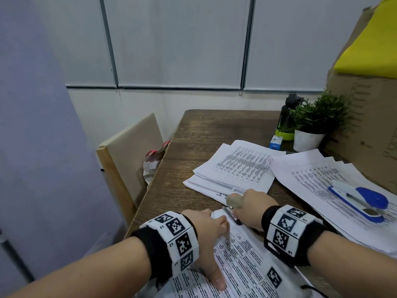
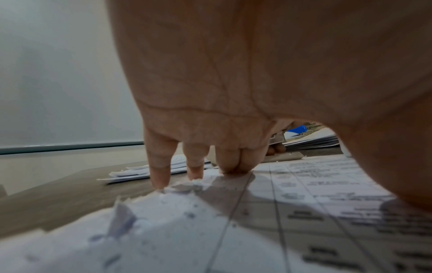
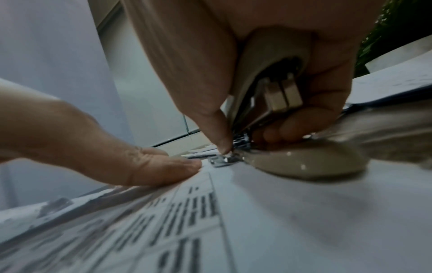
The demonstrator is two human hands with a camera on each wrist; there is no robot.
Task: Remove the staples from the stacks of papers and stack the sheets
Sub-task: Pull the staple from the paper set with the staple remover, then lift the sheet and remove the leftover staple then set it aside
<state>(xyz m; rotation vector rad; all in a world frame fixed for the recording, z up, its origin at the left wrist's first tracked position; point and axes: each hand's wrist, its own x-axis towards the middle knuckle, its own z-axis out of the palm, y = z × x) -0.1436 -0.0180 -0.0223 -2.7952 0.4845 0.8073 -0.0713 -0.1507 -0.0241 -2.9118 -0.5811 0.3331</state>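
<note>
A stack of printed sheets [image 1: 247,263] lies at the table's near edge, its corner ragged [image 2: 163,199]. My left hand [image 1: 211,224] presses flat on it, fingertips [image 2: 161,177] at the paper's far edge. My right hand [image 1: 251,208] grips a beige staple remover [image 1: 233,200] just right of the left hand. In the right wrist view the staple remover [image 3: 264,88] is squeezed between thumb and fingers, and its metal tip [image 3: 223,159] sits on the sheet's top corner, close to my left hand [image 3: 149,166]. No staple can be made out.
A second paper pile [image 1: 236,168] lies behind the hands. A third pile [image 1: 318,181] at the right carries a blue and white stapler [image 1: 361,201]. A potted plant [image 1: 311,125], dark bottle [image 1: 286,117] and cardboard box [image 1: 365,108] stand at the back right. The table's left edge [image 1: 150,186] is near.
</note>
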